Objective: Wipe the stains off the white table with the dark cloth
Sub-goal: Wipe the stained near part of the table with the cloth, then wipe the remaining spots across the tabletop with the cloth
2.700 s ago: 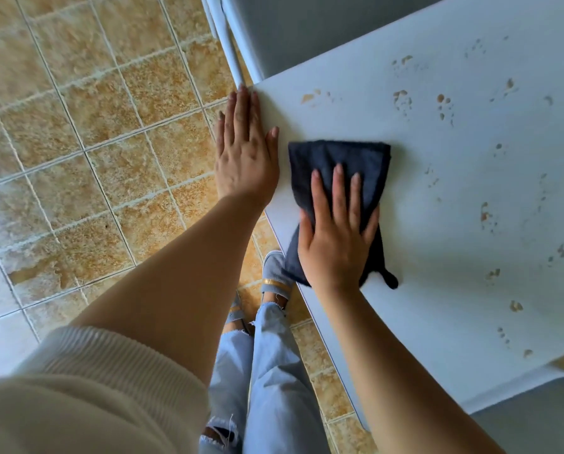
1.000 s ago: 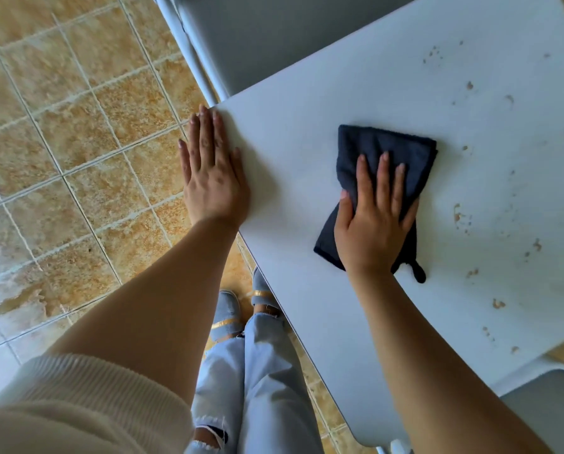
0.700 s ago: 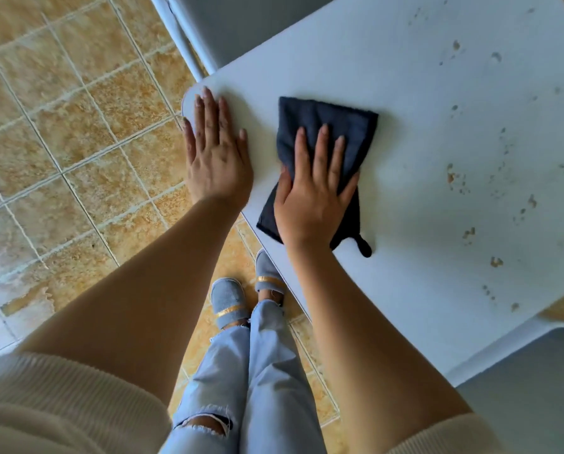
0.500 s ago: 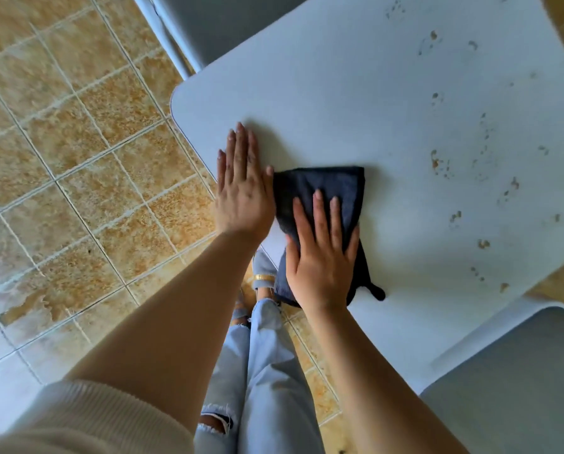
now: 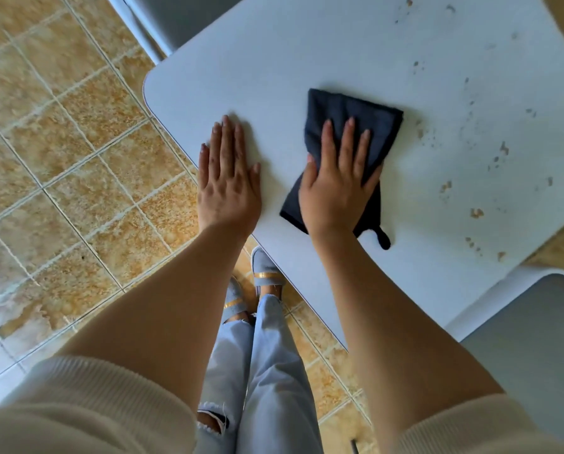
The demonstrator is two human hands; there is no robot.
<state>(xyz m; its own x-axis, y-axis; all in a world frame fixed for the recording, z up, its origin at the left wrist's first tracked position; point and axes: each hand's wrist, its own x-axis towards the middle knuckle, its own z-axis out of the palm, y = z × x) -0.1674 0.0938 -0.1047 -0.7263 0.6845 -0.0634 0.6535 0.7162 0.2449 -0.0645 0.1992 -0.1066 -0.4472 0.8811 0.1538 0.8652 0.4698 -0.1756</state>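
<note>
Head view. My right hand [image 5: 338,188] lies flat on the dark cloth [image 5: 349,132], fingers spread and pressing it onto the white table [image 5: 274,77]; nothing is pinched, the palm just bears down. The cloth is folded, its far edge showing past my fingertips toward 12 o'clock, and a small hanging loop [image 5: 382,239] trails on the tabletop at 5 o'clock of my wrist.

My left hand [image 5: 228,185] rests palm down on the bare table, at 9 o'clock of the cloth and apart from it. Its fingers are straight and close together, thumb out toward the cloth, the heel of the hand at the table's near edge.

The brown stains [image 5: 477,213] lie from 1 to 4 o'clock of the cloth, scattered toward the right edge of the table; some are too blurred to make out clearly. The table around my left hand looks clean.

Below the table edge: tan floor tiles [image 5: 77,142], my light jeans [image 5: 267,371], grey shoes [image 5: 266,268]. Grey chair seat [image 5: 529,339] at 4 o'clock.
</note>
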